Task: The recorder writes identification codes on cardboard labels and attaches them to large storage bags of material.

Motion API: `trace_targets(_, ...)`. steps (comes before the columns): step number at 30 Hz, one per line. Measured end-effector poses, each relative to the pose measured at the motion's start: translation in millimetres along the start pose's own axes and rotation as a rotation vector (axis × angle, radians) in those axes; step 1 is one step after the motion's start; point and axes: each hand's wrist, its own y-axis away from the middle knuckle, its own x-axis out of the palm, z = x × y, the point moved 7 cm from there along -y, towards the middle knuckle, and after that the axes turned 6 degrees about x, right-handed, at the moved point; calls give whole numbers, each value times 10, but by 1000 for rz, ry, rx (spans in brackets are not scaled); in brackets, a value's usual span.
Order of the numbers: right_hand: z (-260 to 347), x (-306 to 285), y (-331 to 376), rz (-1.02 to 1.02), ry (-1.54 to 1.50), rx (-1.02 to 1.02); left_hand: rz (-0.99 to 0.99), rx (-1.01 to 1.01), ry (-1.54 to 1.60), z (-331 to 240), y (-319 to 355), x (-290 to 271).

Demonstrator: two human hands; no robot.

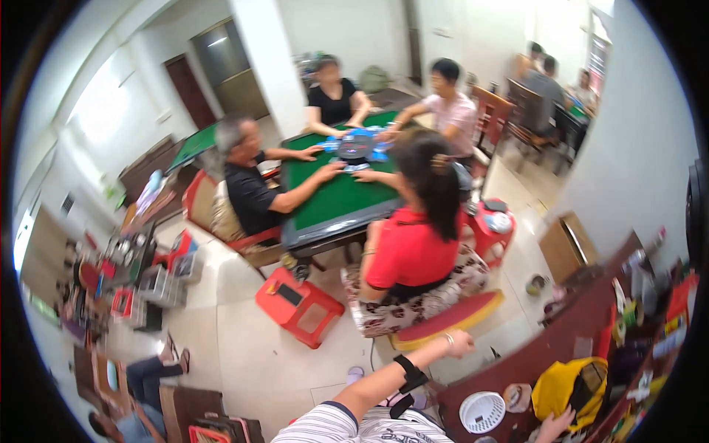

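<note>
My left hand [459, 344] reaches out past the maroon counter's edge, a bracelet at its wrist and a black strap round the forearm. Its fingers are curled closed, and whatever they may hold is hidden. Close by is the chair with a red and yellow rim [450, 321] on which a person in red sits. At the lower right, my right hand [555, 426] is open with fingers spread, at the lower edge of a yellow bag [565, 387] with a dark opening. Beside the bag stand a white perforated basket [481, 412] and a small round container [518, 397].
Several people sit round a green-topped table [317, 199], their hands near its dark centre and blue tiles. A red stool [299, 306] bears a phone. Another red stool [493, 230] and a cardboard box [567, 247] stand right. Clutter lines the maroon counter [473, 380].
</note>
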Motion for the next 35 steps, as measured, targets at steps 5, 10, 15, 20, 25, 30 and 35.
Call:
trace_targets(5, 1530, -861, 46, 68, -46, -60, -91, -42, -47, 728, 1387, -130)
trace_targets(10, 3786, -1263, 702, 364, -571, -442, -393, -498, -24, 2133, 3445, -580)
trace_targets(15, 5689, -1416, 2193, 590, -882, -1072, -1183, -811, 150, 2851, 5847, -442)
trace_targets(20, 6806, -1908, 3818, 883, -703, -1706, -1595, -1204, 525, 2741, 7620, 1148)
trace_targets(25, 7226, -2084, 4912, 938, -700, -2067, -2071, -1321, 736, 2528, 7985, 3202)
trace_targets(30, 7422, -2159, 5597, 1070, -597, -2273, -2197, -1487, 976, 1971, 7581, 3781)
trace_targets(35, 7699, -2139, 6134, 1576, -458, -2271, -3043, -586, 1526, 1806, 7136, 3760)
